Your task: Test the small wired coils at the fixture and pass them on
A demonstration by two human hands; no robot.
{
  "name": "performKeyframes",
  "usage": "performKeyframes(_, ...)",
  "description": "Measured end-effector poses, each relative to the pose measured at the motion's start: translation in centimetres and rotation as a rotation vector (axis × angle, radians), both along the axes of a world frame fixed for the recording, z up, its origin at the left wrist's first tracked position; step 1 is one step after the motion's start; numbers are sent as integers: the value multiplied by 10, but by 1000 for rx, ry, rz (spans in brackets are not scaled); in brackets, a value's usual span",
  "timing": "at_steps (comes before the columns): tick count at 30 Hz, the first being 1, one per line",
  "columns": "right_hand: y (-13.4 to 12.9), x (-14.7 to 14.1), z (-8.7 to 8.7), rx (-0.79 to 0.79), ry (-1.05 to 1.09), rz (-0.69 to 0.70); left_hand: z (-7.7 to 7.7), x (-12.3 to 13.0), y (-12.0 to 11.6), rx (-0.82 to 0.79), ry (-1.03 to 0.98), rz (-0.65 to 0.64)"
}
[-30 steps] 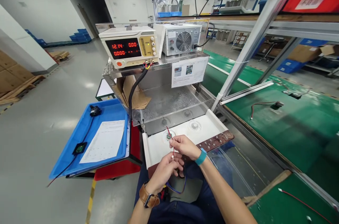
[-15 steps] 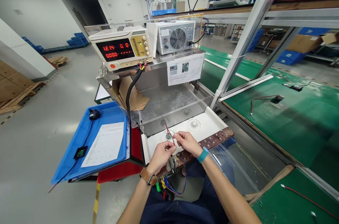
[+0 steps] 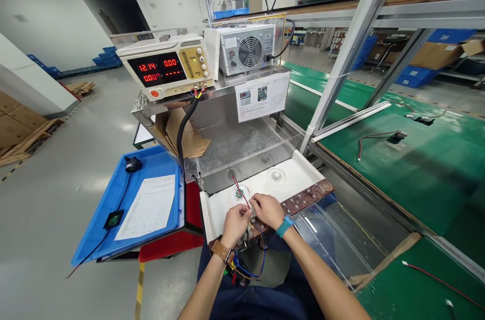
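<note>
A small green circuit board [image 3: 239, 193] rests in a round recess of the white fixture [image 3: 261, 188], and a red wire [image 3: 243, 198] runs from it toward my hands. My left hand [image 3: 237, 219] pinches the wire's lower end above the brown terminal strip [image 3: 303, 200]. Close by on the right, my right hand [image 3: 265, 208] has its fingers curled near the wire end; what lies between its fingertips is hidden. Blue and brown wires [image 3: 261, 259] hang below the strip.
A power supply [image 3: 164, 67] with red digits stands on the metal stand beside a grey fan unit [image 3: 248, 50]. At left, a blue tray [image 3: 94, 224] holds a paper and black parts. The green table [image 3: 417, 178] at right bears wired parts.
My right hand has moved slightly down, off the upper part of the red wire. The supply's lower reading went from 0.000 to 0.007. The view has shifted a little.
</note>
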State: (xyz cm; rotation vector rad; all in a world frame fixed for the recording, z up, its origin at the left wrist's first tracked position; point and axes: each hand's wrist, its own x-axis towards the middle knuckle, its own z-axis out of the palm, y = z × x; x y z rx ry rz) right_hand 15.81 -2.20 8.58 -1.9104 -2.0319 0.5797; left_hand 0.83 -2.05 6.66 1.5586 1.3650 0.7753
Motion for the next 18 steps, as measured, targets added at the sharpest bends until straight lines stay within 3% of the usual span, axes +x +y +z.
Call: performKeyframes(18, 1, 1, -3, 10, -17, 20, -8, 1, 2, -55, 38, -6)
